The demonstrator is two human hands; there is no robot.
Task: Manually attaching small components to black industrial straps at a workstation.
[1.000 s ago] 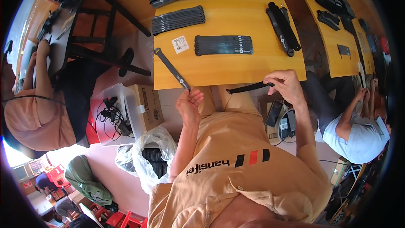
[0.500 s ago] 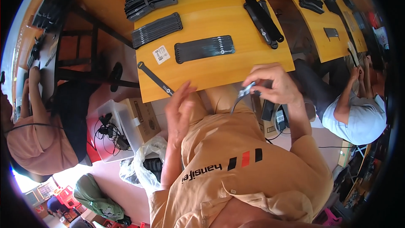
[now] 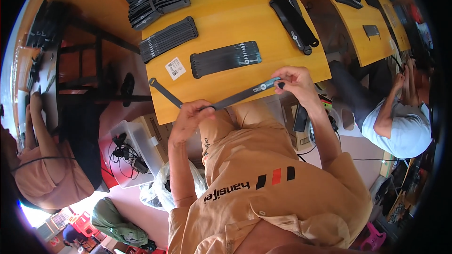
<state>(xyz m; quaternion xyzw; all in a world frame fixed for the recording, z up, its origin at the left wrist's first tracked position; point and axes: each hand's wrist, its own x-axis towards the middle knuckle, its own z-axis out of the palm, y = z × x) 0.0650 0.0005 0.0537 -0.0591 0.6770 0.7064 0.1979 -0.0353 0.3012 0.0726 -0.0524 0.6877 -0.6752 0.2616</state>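
Note:
A long black strap with a pale printed mark is stretched between my hands just off the table's near edge. My left hand is closed on its left end, and my right hand pinches its right end. Beside my left hand another black strap lies slantwise at the table's left corner. A fanned row of black straps rests beyond my hands at the middle of the table. Farther left lies a second fanned row, with a white label below it.
The yellow table carries a tied stack of black straps at back left and a loose strap bundle at right. A clear bin with cables stands at lower left. People work on either side.
The strap, hanging curved from my right hand before, is now drawn out straight. My left hand, earlier with fingers apart, has closed on its other end.

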